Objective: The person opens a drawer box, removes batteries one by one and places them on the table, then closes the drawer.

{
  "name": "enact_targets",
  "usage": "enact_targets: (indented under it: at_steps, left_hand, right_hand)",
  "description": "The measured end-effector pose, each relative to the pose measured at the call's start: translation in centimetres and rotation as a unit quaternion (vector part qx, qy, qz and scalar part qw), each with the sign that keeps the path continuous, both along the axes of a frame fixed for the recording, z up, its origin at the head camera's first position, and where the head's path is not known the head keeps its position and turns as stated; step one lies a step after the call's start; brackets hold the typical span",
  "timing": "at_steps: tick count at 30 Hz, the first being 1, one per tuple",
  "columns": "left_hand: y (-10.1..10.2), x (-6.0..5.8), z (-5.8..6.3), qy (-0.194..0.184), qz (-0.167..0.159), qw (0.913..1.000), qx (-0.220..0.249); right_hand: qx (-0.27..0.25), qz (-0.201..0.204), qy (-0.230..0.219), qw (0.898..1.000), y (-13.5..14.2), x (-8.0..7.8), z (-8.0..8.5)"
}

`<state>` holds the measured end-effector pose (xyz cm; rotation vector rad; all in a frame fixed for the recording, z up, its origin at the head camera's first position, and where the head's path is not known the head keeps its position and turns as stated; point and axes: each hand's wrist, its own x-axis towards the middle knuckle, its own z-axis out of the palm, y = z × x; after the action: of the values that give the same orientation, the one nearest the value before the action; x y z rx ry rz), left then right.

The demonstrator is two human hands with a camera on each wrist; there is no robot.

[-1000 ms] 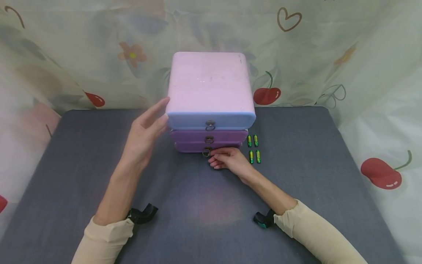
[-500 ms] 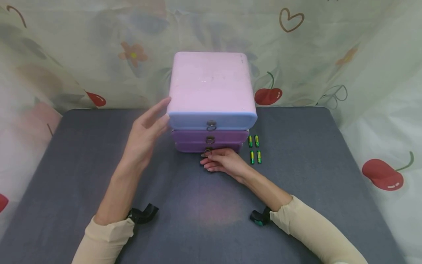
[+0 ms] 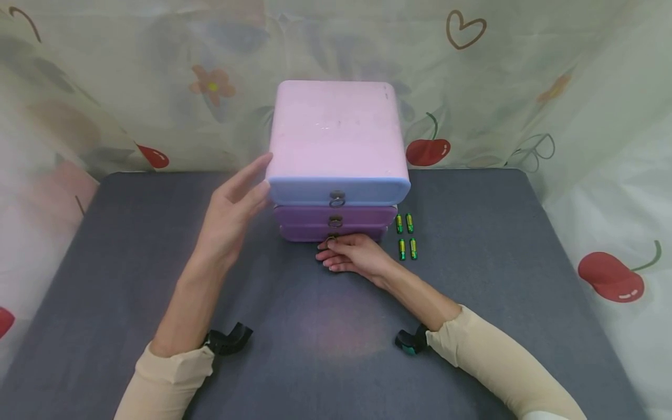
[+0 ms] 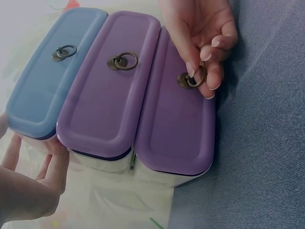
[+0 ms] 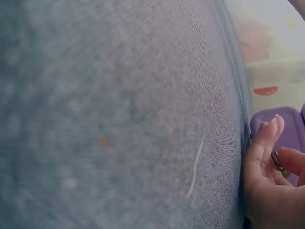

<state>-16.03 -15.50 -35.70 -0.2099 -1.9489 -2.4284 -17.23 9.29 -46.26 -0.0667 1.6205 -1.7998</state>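
Note:
A small drawer cabinet (image 3: 336, 128) with a pink top stands at the back of the table. Its top drawer (image 3: 304, 192) has a blue front, and the two drawers below are purple. At the bottom drawer (image 4: 178, 129), my right hand (image 3: 362, 256) pinches the brass ring pull (image 4: 196, 76) between thumb and fingers. That ring also shows between the fingers in the right wrist view. My left hand (image 3: 228, 213) rests its fingertips against the cabinet's left side, fingers fairly straight. All drawers look closed in the left wrist view.
Several small green-and-yellow batteries (image 3: 402, 249) stand or lie in two rows just right of the cabinet. A grey cloth (image 3: 325, 338) covers the table. A patterned curtain (image 3: 157, 70) hangs behind it and at both sides.
My right hand has moved left along the bottom drawer's front and taken hold of its ring pull. The left hand has stayed at the cabinet's side.

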Motion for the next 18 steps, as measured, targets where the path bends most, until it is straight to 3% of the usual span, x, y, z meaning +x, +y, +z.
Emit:
enact_targets:
  at_steps: [11,18]
  left_hand:
    - [-0.09,-0.09,-0.37,0.013,0.002,0.9995,-0.029]
    - [0.0,-0.03,-0.49,0.018,0.007,0.9997,-0.018]
  right_hand:
    - [0.028,-0.007,0.018,0.999,-0.08,-0.15,-0.15]
    - [0.036,0.004,0.037,0.999,-0.07,0.3,-0.15]
